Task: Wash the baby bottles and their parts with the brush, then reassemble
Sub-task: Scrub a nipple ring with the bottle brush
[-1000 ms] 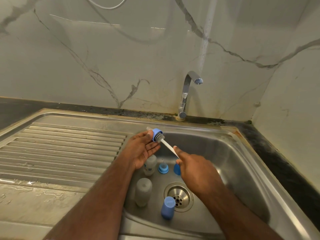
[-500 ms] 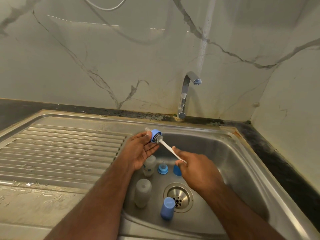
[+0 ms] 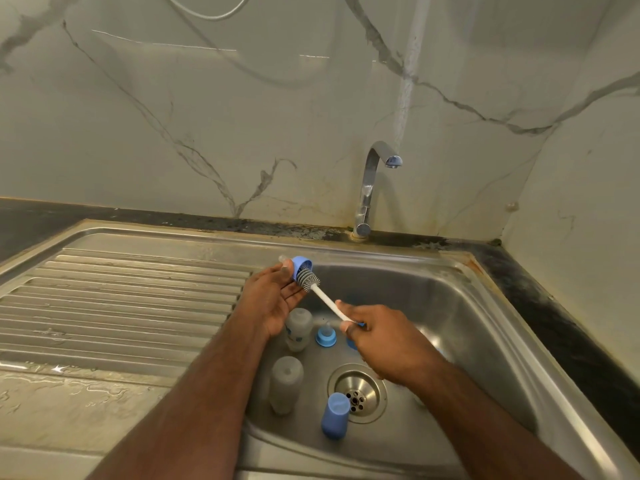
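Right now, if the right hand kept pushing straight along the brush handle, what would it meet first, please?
The right hand points up-left along the brush; it would probably first meet the blue nipple collar held by the left hand, though depth is unclear.

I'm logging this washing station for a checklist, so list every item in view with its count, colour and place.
Blue collar ring with clear teat: 1, blue and clear, held over the basin.
White-handled grey-bristled brush: 1, bristles in the ring.
Frosted plastic bottles: 2, translucent, basin left.
Second blue ring with teat: 1, blue, basin floor.
Blue cap: 1, by the drain.
Blue part behind right hand: 1, mostly hidden.
Steel sink: 1.
Chrome tap: 1, behind.
Left hand: holds ring.
Right hand: grips brush handle.
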Available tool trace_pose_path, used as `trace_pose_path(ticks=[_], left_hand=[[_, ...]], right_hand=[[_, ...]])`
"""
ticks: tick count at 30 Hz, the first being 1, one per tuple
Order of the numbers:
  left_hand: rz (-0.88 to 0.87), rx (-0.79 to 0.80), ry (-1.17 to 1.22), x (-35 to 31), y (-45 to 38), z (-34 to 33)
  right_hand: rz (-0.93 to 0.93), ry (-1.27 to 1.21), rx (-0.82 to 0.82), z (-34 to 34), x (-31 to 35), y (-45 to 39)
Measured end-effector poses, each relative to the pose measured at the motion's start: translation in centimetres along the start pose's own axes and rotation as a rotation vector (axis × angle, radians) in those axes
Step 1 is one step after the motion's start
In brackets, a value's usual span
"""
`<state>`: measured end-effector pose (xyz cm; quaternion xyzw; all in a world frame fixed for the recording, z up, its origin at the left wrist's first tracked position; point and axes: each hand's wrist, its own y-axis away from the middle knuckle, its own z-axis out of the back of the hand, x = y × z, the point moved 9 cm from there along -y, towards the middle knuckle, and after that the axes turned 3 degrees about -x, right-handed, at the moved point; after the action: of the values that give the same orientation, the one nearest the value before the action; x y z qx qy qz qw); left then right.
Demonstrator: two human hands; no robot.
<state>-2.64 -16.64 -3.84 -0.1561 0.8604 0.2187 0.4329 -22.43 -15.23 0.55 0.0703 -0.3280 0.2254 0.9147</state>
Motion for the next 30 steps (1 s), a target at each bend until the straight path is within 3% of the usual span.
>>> trace_pose_path(ticks=[2,7,9,12,17,23,27,30], left_hand=[[0.004,-0.01,0.022,-0.1,-0.1,0.2],[0.017,0.004,0.034,-0.1,0.0,0.0],[0.015,0.006,0.026,-0.2,-0.1,-0.1],[-0.002,-0.009,0.008,-0.2,-0.1,-0.1],[0.003,-0.007,-0.006,-0.1,-0.3,0.0],[-0.001,0.043,-0.024,0.0,-0.1,-0.7],[-0.015,0.018,-0.016,-0.3,-0.1,-0.4],[-0.029,-0.005,0.015,-0.6,0.0,-0.2]], right_hand=[[-0.016,-0.095,-0.009,0.6,-0.2,0.1],[0.041,0.309,-0.142,1.8,0.4,0.2],[0.054,0.364,-0.135,1.3,0.6,0.1],[0.043,0.336,-0.088,0.8,0.6,0.1],[-0.002,0.084,-0.052,1.3,0.2,0.6],[-0.016,0.237,-0.07,1.2,0.1,0.4],[-0.072,-0.101,0.082,0.0,-0.3,0.9],[-0.137,-0.301,0.094,0.2,-1.3,1.3]])
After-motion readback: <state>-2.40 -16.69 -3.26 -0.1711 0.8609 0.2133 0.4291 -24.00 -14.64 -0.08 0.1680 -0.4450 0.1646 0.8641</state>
